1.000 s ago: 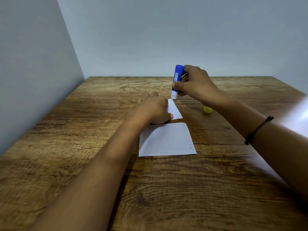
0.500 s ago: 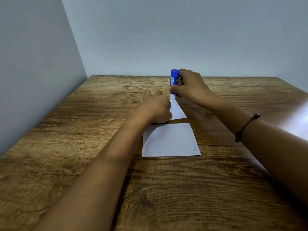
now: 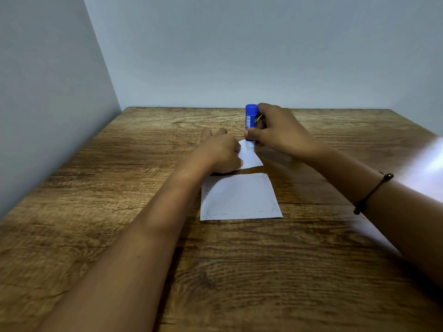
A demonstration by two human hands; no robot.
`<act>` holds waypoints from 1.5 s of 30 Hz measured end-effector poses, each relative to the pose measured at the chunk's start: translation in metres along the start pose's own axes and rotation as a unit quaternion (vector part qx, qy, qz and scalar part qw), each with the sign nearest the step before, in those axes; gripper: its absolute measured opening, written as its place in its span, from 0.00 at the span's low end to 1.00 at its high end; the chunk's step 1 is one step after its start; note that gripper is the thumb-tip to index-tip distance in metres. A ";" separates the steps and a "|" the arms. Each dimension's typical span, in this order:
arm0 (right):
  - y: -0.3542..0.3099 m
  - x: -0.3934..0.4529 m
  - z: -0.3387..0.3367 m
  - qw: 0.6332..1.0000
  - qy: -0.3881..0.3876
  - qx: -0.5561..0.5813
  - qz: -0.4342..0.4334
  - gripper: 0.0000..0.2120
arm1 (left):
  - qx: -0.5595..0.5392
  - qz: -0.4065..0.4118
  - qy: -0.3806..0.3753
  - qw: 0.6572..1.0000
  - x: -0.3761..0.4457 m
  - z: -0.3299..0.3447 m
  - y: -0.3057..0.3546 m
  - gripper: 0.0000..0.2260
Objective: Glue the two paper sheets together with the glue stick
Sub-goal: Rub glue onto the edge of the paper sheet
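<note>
Two white paper sheets lie on the wooden table. The nearer sheet lies flat and untouched. The farther sheet is mostly hidden under my left hand, which presses it down with fingers pointing away. My right hand grips the blue glue stick upright, cap end up, with its lower tip touching the far corner of that sheet.
Grey walls close the table on the left and at the back. A black cord bracelet sits on my right wrist. A bright patch of light falls on the table's right edge.
My right hand moved the glue stick down and left until its tip met the far sheet's corner. The yellow cap on the table is now hidden behind my right arm. The left hand stayed put.
</note>
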State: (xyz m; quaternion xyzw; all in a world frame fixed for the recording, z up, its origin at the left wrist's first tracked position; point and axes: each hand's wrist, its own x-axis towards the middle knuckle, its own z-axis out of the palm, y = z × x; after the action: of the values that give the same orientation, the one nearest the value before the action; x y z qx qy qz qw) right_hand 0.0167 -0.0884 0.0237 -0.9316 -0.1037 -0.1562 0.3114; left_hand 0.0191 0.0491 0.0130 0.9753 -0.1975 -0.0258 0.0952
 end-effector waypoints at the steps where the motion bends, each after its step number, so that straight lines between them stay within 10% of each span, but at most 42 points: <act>1: -0.001 -0.002 -0.001 1.000 -0.002 0.000 0.000 0.15 | 0.000 0.000 0.004 1.000 0.000 0.001 0.000 0.14; 22: -0.003 -0.036 -0.023 0.999 -0.007 0.031 0.013 0.11 | 0.012 -0.025 0.023 0.999 0.004 0.007 0.000 0.16; 30: 0.005 -0.031 -0.038 0.991 0.052 0.120 0.038 0.11 | 0.029 -0.027 0.155 0.987 0.010 0.009 0.002 0.13; 37: 0.011 -0.029 -0.038 0.988 0.051 0.139 0.044 0.10 | 0.035 0.030 0.010 0.999 0.004 -0.004 -0.011 0.23; 45: 0.010 -0.014 -0.034 0.992 0.049 0.112 0.038 0.11 | 0.062 0.011 0.040 0.997 0.005 0.010 0.001 0.24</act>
State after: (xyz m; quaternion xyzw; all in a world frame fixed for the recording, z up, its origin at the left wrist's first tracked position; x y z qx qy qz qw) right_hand -0.0011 -0.1184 0.0392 -0.8854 -0.0698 -0.1773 0.4241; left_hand 0.0220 0.0444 0.0032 0.9773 -0.2059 0.0263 0.0423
